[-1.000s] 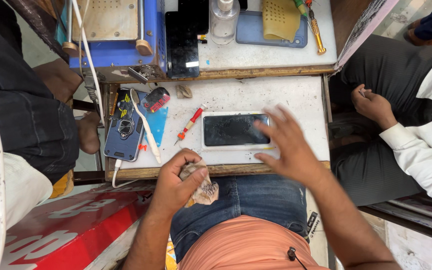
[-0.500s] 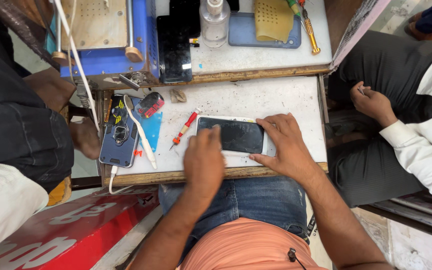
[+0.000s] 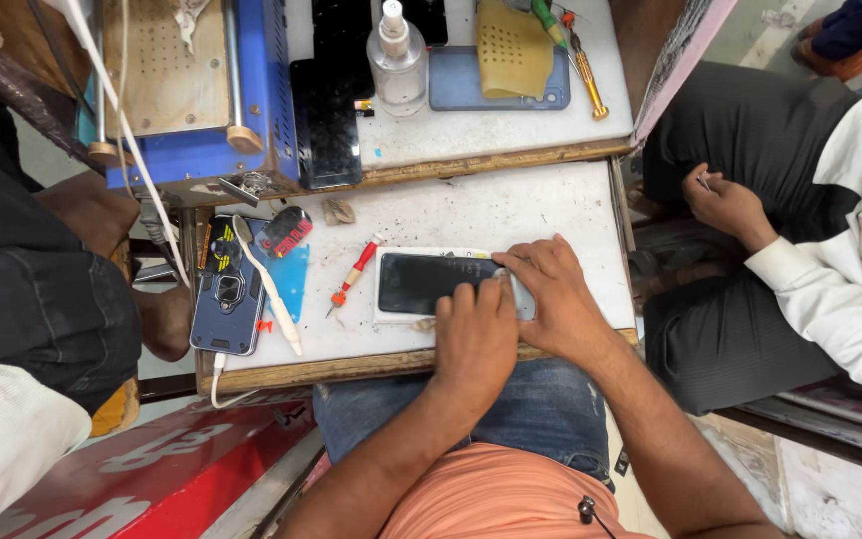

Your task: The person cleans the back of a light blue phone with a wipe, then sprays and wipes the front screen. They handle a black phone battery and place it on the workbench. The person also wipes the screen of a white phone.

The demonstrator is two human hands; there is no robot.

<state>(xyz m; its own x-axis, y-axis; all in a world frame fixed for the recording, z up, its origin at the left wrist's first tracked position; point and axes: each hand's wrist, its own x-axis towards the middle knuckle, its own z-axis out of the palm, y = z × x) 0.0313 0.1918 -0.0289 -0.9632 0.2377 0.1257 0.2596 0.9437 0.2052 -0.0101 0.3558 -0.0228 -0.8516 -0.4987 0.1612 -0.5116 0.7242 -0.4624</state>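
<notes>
Both hands have come in over the phone since half a second ago, the left sliding right to join the other at the glass. Biggest thing first: the white worktable (image 3: 511, 215), with the phone (image 3: 421, 282) lying flat near its front edge, dark screen up on a pale backing. The left hand (image 3: 476, 339) lies palm down on the phone's lower right part, fingers pressed flat, gripping nothing. The right hand (image 3: 551, 294) curls over the phone's right end, fingertips pinched at the top corner; whether a thin pick sits between them cannot be told from here. Left of the phone lies a small red screwdriver (image 3: 354, 271), and further left a blue cased phone (image 3: 226, 294) on its cable. The risk, as a judgement: pressure so close to the table's front edge could tip or skid the phone off, and uneven force at that corner could crack the glass.
</notes>
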